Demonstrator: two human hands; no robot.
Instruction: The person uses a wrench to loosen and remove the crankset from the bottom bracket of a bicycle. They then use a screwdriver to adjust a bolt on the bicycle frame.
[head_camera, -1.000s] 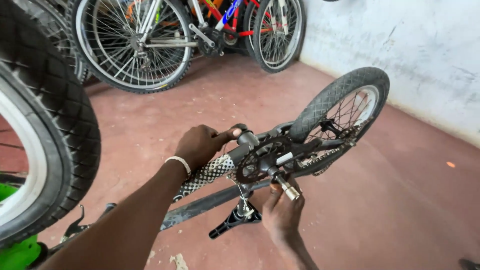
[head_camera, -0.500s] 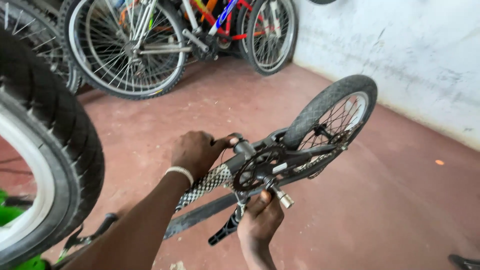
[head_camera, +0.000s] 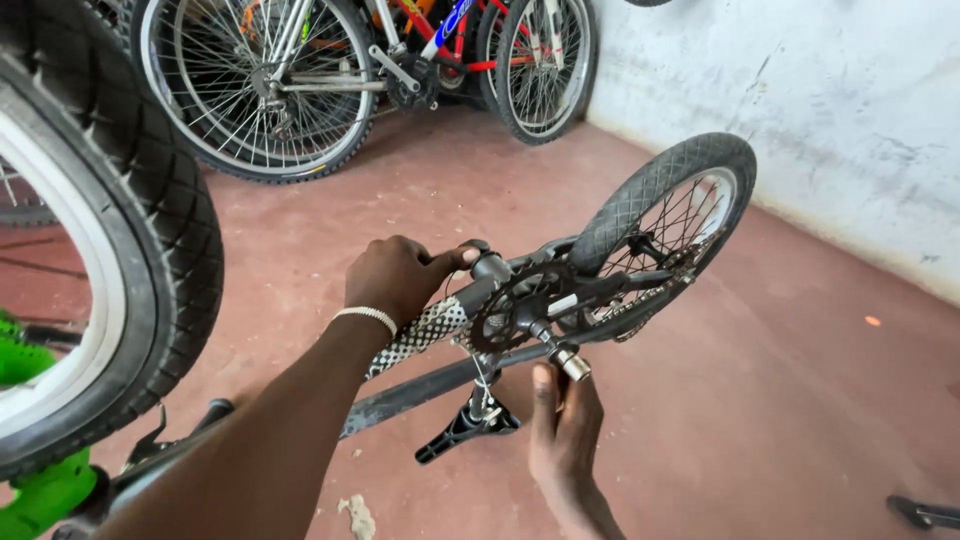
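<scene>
A small black bicycle lies upside down on the reddish floor, its spoked rear wheel up at the right. My left hand is closed over the frame tube with a black-and-white checked wrap, its thumb resting by the crank axle. The toothed chainring sits just right of it. My right hand is below the chainring, fingers straight, fingertips against the metal end of the crank arm. The black saddle rests on the floor under the frame.
A large knobbly tyre with a white rim fills the left side, above a green frame part. Several full-size bicycles lean at the back. A white wall runs along the right. A dark object lies at the lower right.
My right hand has slipped a little lower, from wrapping the crank end to touching it with straight fingers. My left hand has kept its hold on the frame.
</scene>
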